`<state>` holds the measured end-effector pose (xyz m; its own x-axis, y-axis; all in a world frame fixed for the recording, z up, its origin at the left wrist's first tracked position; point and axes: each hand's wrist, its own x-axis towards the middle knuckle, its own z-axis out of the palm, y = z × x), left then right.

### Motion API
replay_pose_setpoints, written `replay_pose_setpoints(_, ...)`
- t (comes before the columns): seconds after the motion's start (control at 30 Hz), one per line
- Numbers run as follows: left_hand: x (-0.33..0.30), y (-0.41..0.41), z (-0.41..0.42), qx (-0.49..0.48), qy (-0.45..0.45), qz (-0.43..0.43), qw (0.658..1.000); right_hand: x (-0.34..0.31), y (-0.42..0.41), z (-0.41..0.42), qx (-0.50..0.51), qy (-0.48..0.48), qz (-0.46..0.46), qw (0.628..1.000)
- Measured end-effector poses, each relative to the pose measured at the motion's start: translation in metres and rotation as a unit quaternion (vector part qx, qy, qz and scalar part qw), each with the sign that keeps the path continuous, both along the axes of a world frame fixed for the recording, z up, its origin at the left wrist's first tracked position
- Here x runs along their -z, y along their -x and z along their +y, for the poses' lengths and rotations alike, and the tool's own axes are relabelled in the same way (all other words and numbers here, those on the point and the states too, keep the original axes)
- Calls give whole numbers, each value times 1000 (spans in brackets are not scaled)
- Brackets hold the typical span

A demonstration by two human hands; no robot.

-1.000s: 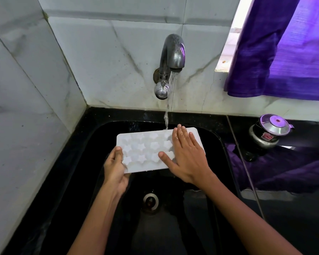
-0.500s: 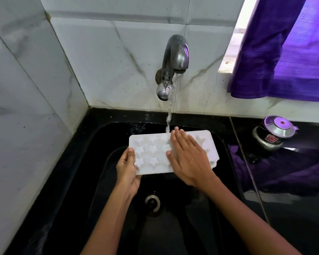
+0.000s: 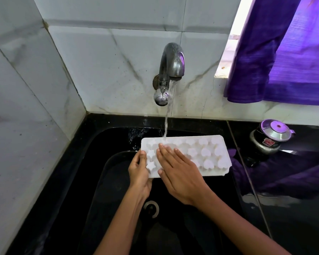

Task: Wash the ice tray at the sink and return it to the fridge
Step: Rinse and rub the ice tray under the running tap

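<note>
A white ice tray [image 3: 208, 153] with raised star and heart shapes is held level over the black sink [image 3: 107, 162], under the stream from the metal tap [image 3: 170, 70]. Water lands on the tray's far left edge. My left hand [image 3: 139, 173] grips the tray's left end, thumb on top. My right hand [image 3: 179, 172] lies flat on the tray's left half, fingers stretched out and close together, palm down. The tray's right half is uncovered.
The round drain [image 3: 151, 208] sits below my wrists. A small steel pot with a lid [image 3: 271, 138] stands on the black counter to the right. A purple curtain [image 3: 284, 52] hangs at the window. Marble tile walls close the left and back.
The tray has shifted right under the stream, so the water now hits near its left end. My right hand has slid left across the tray, uncovering the right half.
</note>
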<state>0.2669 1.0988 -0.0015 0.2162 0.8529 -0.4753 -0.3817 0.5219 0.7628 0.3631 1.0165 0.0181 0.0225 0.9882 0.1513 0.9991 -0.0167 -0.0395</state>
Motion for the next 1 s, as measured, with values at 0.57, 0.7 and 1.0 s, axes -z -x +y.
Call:
replay_pose_setpoints(0.57, -10, -14, -2, 58, -13, -9, 998, -9, 4, 41, -38, 14, 55, 998)
replay_pose_setpoints(0.7, -8, -11, -1, 47, -14, -10, 999, -8, 2, 39, -63, 23, 55, 996)
replay_pose_setpoints(1.0, -5, 5, 15, -9, -8, 0, 1000, -13, -9, 28, -37, 11, 65, 997)
